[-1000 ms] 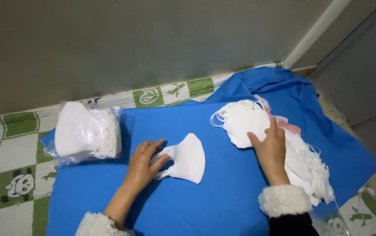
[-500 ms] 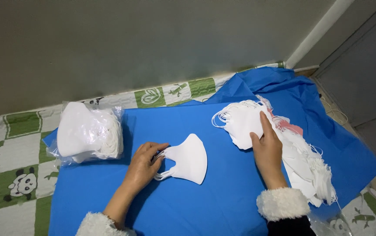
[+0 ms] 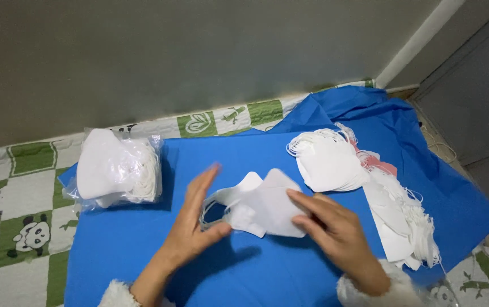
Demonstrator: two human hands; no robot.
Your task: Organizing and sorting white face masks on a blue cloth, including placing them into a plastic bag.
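A: What were the hands doing at that moment?

B: The left hand (image 3: 196, 227) stood on edge near the middle of the blue cloth (image 3: 142, 256), fingers straight and spread, thumb hooked under the left side of a white mask (image 3: 267, 210). It was mostly open, pinching the mask lightly between thumb and palm rather than closing on it.

A: And the other one?

B: The right hand (image 3: 335, 230) lay over the right side of the same mask, fingers extended and flat, the fingertips pressing on its white fabric. I could not tell whether the thumb gripped underneath.

A: Where was the mask itself?

B: Between the two hands, at the centre of the cloth, lifted a little at the left end, with its ear loops hanging by the left palm.

A: What lay around it?

B: Toward the cloth's right edge, a loose pile of white masks (image 3: 364, 182) spread from the far side down to the near right corner, with something pink showing among them. At the far left corner, a clear plastic bag of masks (image 3: 116, 170) sat partly on the cloth. Under the cloth lay a green-and-white checked mat with pandas (image 3: 23, 227), and a grey wall (image 3: 199, 51) rose beyond.
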